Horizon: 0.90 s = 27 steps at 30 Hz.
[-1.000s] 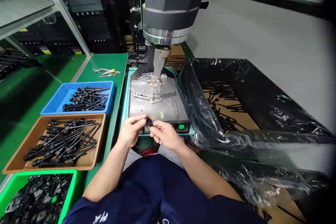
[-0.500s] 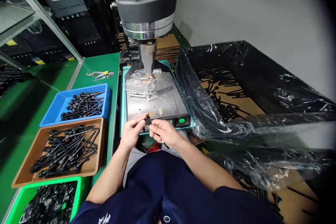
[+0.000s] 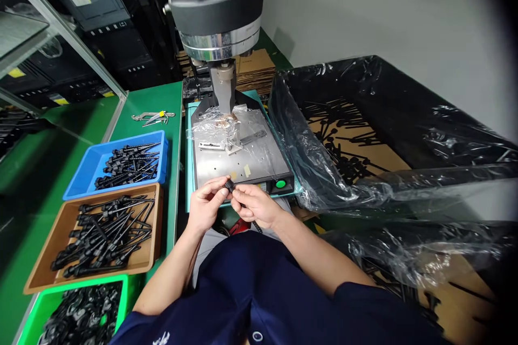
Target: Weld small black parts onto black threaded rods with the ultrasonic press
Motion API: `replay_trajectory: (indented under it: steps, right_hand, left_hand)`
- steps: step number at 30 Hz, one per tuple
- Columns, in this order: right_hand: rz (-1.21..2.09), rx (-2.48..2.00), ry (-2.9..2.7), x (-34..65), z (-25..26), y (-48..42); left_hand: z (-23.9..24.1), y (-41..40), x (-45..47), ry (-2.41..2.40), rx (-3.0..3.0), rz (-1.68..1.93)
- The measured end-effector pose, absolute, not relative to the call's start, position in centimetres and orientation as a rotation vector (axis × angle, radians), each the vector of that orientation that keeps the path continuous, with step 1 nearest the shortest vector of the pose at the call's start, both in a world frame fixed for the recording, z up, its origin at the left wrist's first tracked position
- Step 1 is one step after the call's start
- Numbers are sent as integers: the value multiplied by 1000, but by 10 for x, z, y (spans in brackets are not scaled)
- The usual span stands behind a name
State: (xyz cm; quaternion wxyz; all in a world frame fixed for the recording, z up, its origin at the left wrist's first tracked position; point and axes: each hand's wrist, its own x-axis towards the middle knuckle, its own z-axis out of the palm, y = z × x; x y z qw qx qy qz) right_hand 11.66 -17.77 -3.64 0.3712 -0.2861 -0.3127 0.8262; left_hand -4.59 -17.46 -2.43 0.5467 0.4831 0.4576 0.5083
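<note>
Between my two hands is a small black plastic part (image 3: 229, 186), held just in front of the machine's metal plate. My left hand (image 3: 206, 204) pinches its upper left end between thumb and fingertips. My right hand (image 3: 256, 205) grips its other side, and a thin dark shaft appears to run back under that palm; most of it is hidden. The metal plate (image 3: 218, 164) carries a small fixture (image 3: 231, 143) partly wrapped in clear film. Above the fixture hangs the grey press horn (image 3: 225, 91).
At left stand a blue tray (image 3: 76, 172) and a brown tray (image 3: 44, 264) of black threaded rods, and a green bin (image 3: 36, 307) of black pieces. A green button (image 3: 280, 184) sits on the machine's front. A film-lined box (image 3: 388, 118) with black parts lies right.
The whole view has shifted slightly. Both hands stay together on the black part, which has turned a little between my fingers.
</note>
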Motion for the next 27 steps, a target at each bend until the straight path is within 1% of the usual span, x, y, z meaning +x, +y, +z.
replay_trajectory:
  steps: [6,9,11,14,17,19,22,27]
  right_hand:
    - [2023,-712,-839,114,-47,-168]
    - [1967,-744,-790,115,-61,-154]
    - [1896,-831,-773,115,-75,-140]
    - [1759,-955,-792,111,-98,-116]
    - [1631,-1010,-804,101,-114,-88]
    - [1510,-1033,-849,96,-116,-69]
    - [1250,-1085,-1001,98,-107,-44]
    - [814,-1202,-1260,115,-80,-19]
  left_hand:
    - [-40,-168,-38,1119,1108,1208]
    - [-50,-158,-33,1107,1072,1144]
    - [-58,-143,-32,1105,1040,1186]
    - [-65,-106,-32,1124,765,1262]
    - [-63,-62,-35,1093,355,1170]
    - [-57,-38,-35,1036,219,1134]
    - [-46,-18,-34,956,201,1212]
    - [-36,-17,-26,906,287,1328]
